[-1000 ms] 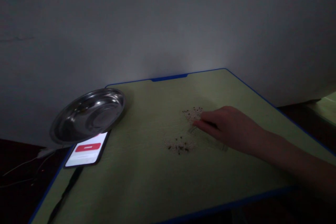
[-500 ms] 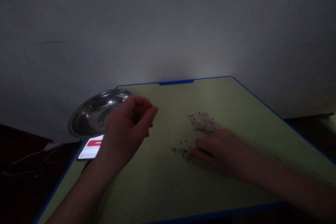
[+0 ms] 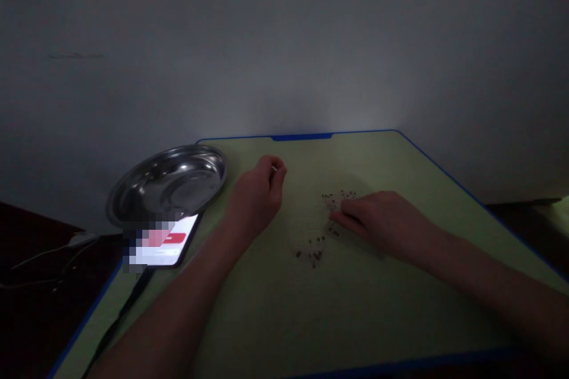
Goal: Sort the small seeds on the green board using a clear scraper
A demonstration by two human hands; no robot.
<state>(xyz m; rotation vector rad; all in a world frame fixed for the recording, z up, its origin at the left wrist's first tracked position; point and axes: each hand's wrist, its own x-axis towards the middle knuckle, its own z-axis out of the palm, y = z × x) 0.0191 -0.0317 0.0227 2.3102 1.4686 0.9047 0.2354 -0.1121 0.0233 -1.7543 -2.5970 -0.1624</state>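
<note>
Head view. Left hand (image 3: 258,192): curling, thumb lying close to the fingers, hovering beside a shiny round steel basin (image 3: 144,189); something small and pale is showing between the fingers, its nature unclear. Right hand (image 3: 377,219): pinching nearly together at a patch of pale grains with dark bits (image 3: 332,201), partly hiding it; whether it is gripping any cannot be told. Smaller dark-flecked scatter (image 3: 311,254): lying nearer. Lit black-edged phone (image 3: 175,249): lying partly under the basin. Pale green blue-edged table (image 3: 275,320): supporting all.
</note>
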